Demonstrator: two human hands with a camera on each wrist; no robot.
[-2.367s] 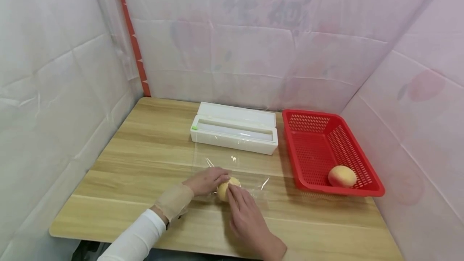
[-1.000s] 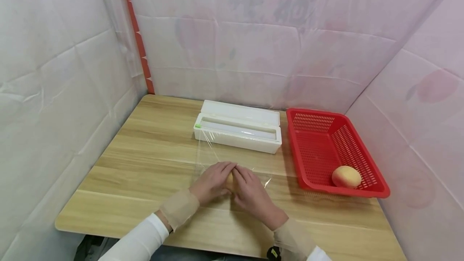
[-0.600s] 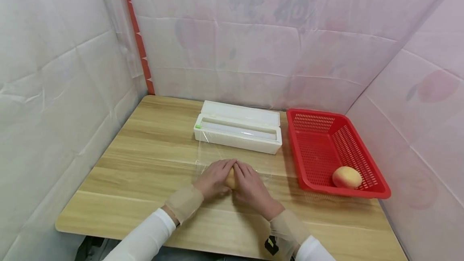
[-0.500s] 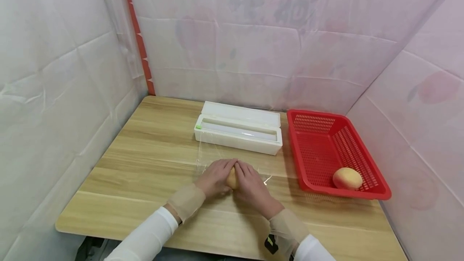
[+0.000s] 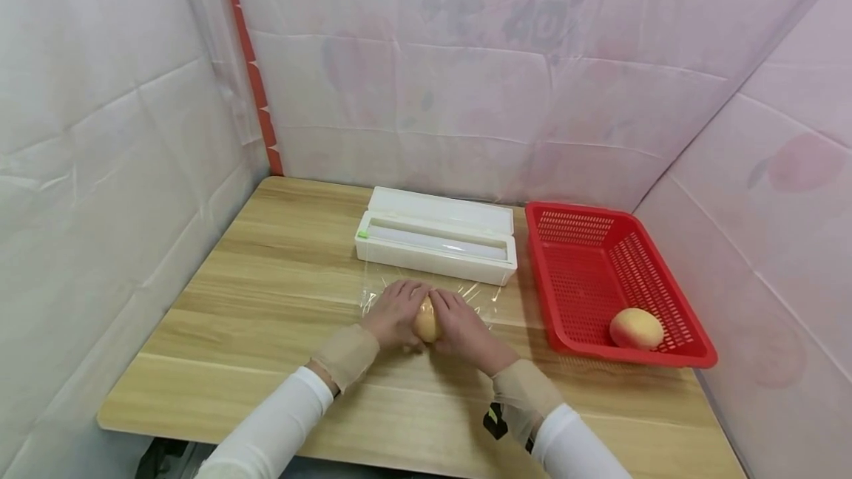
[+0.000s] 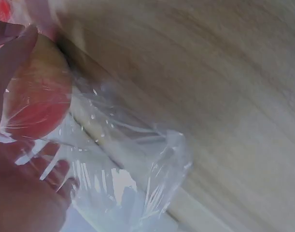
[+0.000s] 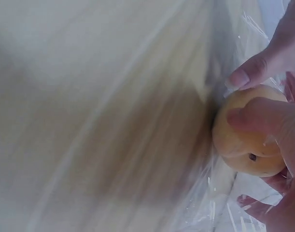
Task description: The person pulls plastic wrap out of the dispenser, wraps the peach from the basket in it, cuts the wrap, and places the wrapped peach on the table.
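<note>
A yellow and red peach [image 5: 427, 322] lies on the table, and clear cling film [image 6: 130, 169] spreads around and over it. My left hand [image 5: 396, 313] grips it from the left, thumb on the near side. From the right, my right hand [image 5: 464, 330] curls round it; in the right wrist view its thumb presses on the peach [image 7: 251, 154] near the dark stem hollow. Both sets of fingertips meet over the far side. Crumpled film stands up beside the hands in the left wrist view.
Behind the hands stands a white cling film box [image 5: 435, 257], lid up, with its roll inside and a green tab at the left end. A red perforated basket [image 5: 542, 294] holding another peach [image 5: 637, 328] is at the right. Patterned sheets wall the wooden table [image 5: 253, 301].
The left hand has shifted from the film onto the peach, meeting the right hand there. The film by the box has drawn in toward the hands. The basket and its peach have stayed put.
</note>
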